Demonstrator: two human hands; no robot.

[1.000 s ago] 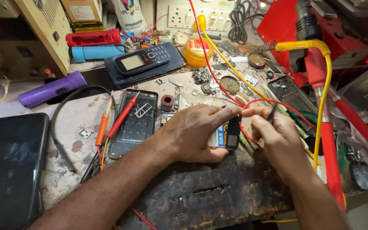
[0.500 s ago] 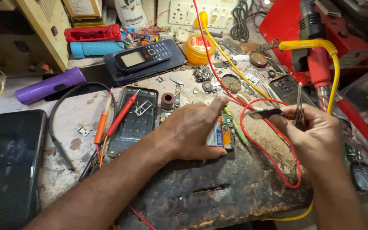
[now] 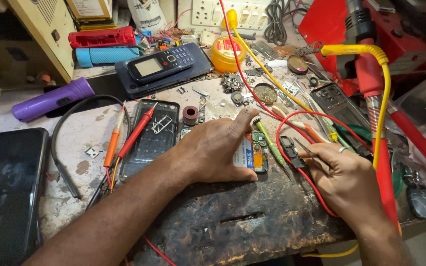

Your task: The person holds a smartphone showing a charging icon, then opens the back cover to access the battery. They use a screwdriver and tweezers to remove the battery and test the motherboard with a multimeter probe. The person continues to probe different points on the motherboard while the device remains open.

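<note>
My left hand (image 3: 215, 148) presses down on a small phone circuit board (image 3: 253, 152) with a white and orange battery on the worn wooden block (image 3: 232, 216). My right hand (image 3: 343, 180) pinches thin metal tweezers (image 3: 307, 150), their tip next to a small black part (image 3: 289, 148) just right of the board. A red wire (image 3: 292, 125) loops around that spot. A green-handled tool (image 3: 271, 144) lies between the board and the black part.
An opened phone body (image 3: 151, 138) with red and orange probes lies left. A keypad phone (image 3: 166, 61) sits at the back, a purple torch (image 3: 50, 101) and a dark tablet (image 3: 6, 187) far left. Soldering tools and a red unit (image 3: 371, 74) crowd the right.
My right hand has come back down from the right and now holds the tweezers low beside the black part. My left hand stays on the board.
</note>
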